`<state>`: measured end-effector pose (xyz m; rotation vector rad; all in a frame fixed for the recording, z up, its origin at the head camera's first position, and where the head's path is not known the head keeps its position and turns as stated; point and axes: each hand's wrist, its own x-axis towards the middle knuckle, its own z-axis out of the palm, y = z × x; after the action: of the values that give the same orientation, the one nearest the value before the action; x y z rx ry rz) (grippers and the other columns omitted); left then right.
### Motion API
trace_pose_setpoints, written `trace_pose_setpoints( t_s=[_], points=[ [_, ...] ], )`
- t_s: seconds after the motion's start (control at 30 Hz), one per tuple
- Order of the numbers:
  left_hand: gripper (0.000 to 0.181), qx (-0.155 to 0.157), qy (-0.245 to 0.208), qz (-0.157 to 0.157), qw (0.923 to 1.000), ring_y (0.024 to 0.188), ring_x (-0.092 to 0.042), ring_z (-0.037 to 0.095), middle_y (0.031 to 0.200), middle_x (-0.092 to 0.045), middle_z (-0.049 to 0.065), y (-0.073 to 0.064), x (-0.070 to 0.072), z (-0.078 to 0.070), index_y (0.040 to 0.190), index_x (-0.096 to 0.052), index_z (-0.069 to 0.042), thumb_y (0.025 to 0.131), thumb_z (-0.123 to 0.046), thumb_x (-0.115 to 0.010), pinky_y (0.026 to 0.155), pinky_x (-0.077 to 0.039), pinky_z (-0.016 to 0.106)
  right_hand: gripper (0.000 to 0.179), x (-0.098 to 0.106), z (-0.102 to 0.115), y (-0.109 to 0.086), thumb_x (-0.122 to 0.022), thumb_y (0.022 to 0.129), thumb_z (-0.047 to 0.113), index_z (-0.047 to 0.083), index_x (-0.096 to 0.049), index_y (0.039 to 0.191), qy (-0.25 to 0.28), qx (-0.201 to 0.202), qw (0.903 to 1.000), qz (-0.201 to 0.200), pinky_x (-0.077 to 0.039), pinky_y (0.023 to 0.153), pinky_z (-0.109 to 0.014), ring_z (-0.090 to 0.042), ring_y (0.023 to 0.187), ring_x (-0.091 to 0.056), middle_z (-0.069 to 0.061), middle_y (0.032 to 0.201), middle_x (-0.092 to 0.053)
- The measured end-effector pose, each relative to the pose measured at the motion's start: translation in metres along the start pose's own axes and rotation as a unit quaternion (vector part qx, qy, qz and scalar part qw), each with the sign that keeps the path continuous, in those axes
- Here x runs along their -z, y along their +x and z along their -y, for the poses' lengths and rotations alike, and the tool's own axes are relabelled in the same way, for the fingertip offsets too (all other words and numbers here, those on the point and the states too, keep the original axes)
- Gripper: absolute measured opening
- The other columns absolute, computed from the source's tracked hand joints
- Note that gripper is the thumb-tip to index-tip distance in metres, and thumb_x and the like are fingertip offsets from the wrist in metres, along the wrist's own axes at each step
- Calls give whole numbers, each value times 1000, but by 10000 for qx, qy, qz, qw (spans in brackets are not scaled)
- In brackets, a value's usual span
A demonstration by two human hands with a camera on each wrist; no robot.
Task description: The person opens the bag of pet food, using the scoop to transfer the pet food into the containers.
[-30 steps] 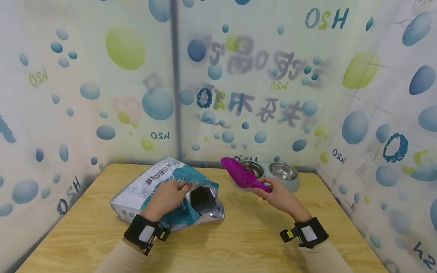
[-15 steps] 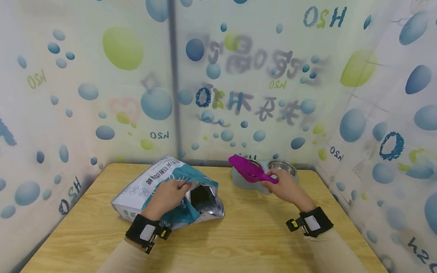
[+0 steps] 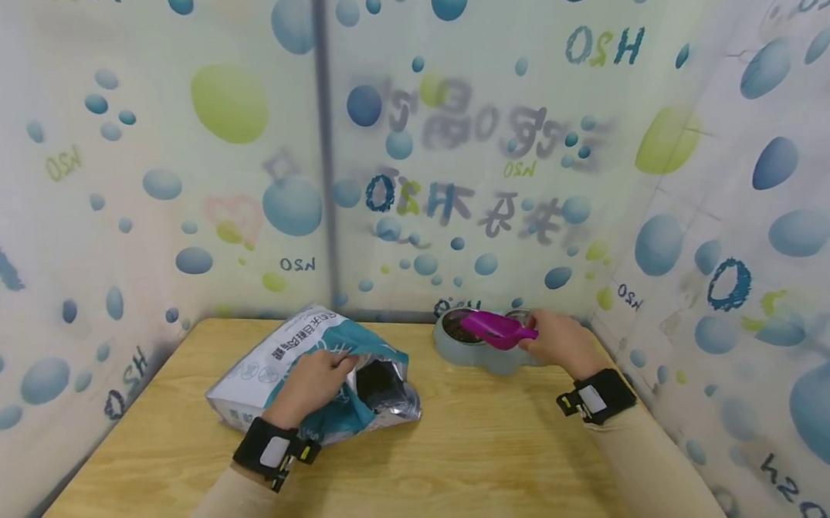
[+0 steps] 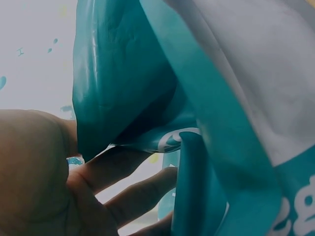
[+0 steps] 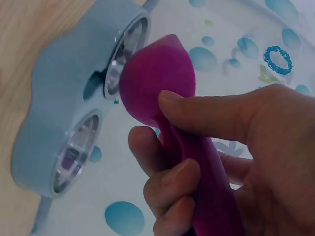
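Observation:
The left hand (image 3: 316,383) grips the open mouth of a white-and-teal pet food bag (image 3: 280,357). The bag lies on its side, its silver-lined mouth toward the right and dark inside. In the left wrist view the fingers (image 4: 142,191) reach behind the teal film (image 4: 231,162). The right hand (image 3: 561,341) holds a purple scoop (image 3: 498,330) by its handle, thumb along the top. The scoop is tilted over the left bowl of a grey-blue double pet bowl (image 3: 471,355). Brown bits show in that left bowl; the scoop and hand partly cover the right bowl.
The wooden table (image 3: 452,466) has its back edge against a printed curtain wall (image 3: 410,135). The double bowl stands near the back right corner, the bag to its left. Bare wood lies between the bag and the right forearm.
The right hand has moved right with the scoop, bringing it over the bowls and tilting it. Brown contents now show in the left bowl. The left hand has kept its grip on the bag.

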<state>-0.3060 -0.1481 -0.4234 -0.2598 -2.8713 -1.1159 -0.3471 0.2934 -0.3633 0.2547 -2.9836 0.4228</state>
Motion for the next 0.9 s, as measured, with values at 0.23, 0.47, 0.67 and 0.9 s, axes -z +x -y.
trace_pose_setpoints(
  t_s=[0.23,0.47,0.67,0.9],
  points=[
    [61,28,-59,-2,10000,55,-38,12,63,-32,-8,2,1,-1,66,-38,-23,122,-35,-60,55,-31,26,34,22,10,23,-84,87,8,18,-60,65,-730,193,9970,-194,-30,54,-32,-15,59,-43,4,61,-50],
    [62,67,-97,43,9999,55,-39,12,63,-32,-7,5,0,-5,65,-38,-22,122,-36,-60,56,-31,26,52,34,29,39,-71,82,-3,24,-35,58,-1400,379,9891,-275,-35,52,-39,-17,60,-37,7,59,-32],
    [62,97,-92,1,9999,55,-40,12,63,-33,-7,4,-2,-4,66,-40,-22,122,-38,-61,55,-32,26,57,32,45,47,-75,93,-5,21,-36,60,-1905,543,9790,-471,-51,55,-47,-20,56,-52,2,58,-37],
    [58,101,-20,12,9999,54,-41,13,64,-35,-5,1,-2,1,68,-51,-19,121,-38,-61,54,-33,26,58,18,51,51,-66,102,-9,18,-37,60,-2258,727,9659,-1038,-38,49,-41,-28,56,-61,-3,57,-39]
  ],
)
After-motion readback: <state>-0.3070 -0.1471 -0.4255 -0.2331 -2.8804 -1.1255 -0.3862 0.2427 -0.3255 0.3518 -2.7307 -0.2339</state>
